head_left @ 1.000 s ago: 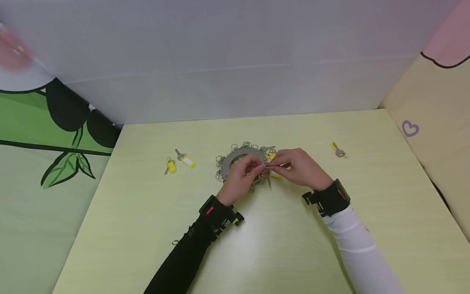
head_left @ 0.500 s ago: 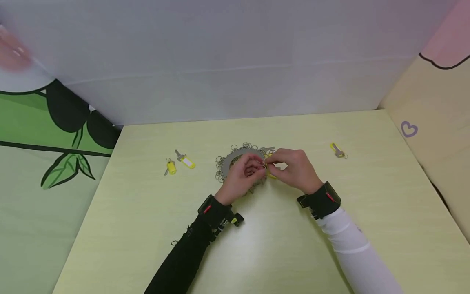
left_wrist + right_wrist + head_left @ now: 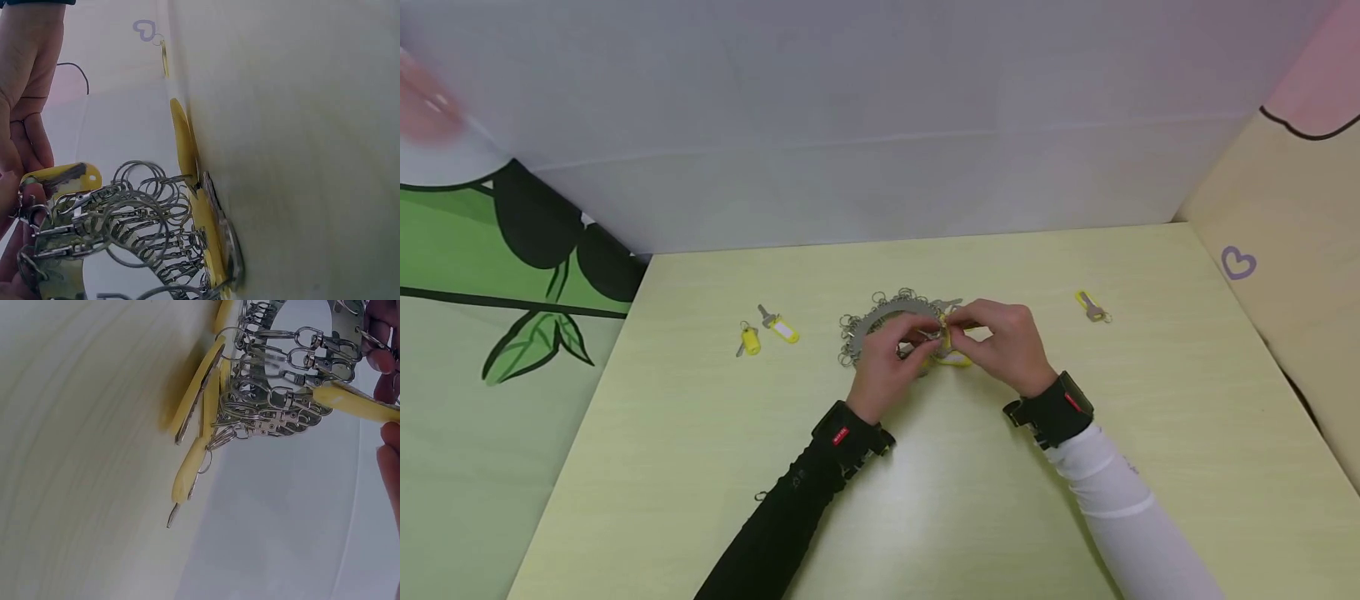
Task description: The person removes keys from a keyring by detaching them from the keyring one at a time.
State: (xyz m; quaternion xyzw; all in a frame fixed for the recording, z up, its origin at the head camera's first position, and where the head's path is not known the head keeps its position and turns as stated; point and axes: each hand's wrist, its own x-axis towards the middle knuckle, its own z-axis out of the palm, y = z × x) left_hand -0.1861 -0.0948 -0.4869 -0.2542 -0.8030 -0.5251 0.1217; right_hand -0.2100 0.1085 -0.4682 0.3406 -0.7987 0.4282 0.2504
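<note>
A flat grey metal ring (image 3: 867, 327) carries several small swivel clasps with split rings around its rim. My left hand (image 3: 880, 371) is over its near right side and pinches a small metal clasp (image 3: 930, 335). Opposite, my right hand (image 3: 1006, 346) pinches a yellow key tag (image 3: 356, 404) with a key against it. In the left wrist view, that tag (image 3: 62, 179) sits beside the clasps (image 3: 78, 215). Fingers hide the exact contact between tag and clasp. Other yellow key tags (image 3: 190, 469) hang from the ring and touch the table.
Two yellow key tags with keys lie on the table at the left, one tag (image 3: 749, 340) beside the other (image 3: 784, 330). Another key tag (image 3: 1092, 307) lies at the far right. A grey wall (image 3: 880, 183) rises behind the pale table (image 3: 700, 450).
My right hand has shifted slightly left and its wrist has turned. The left hand has turned a little at the wrist. The yellow tag between them has changed its angle.
</note>
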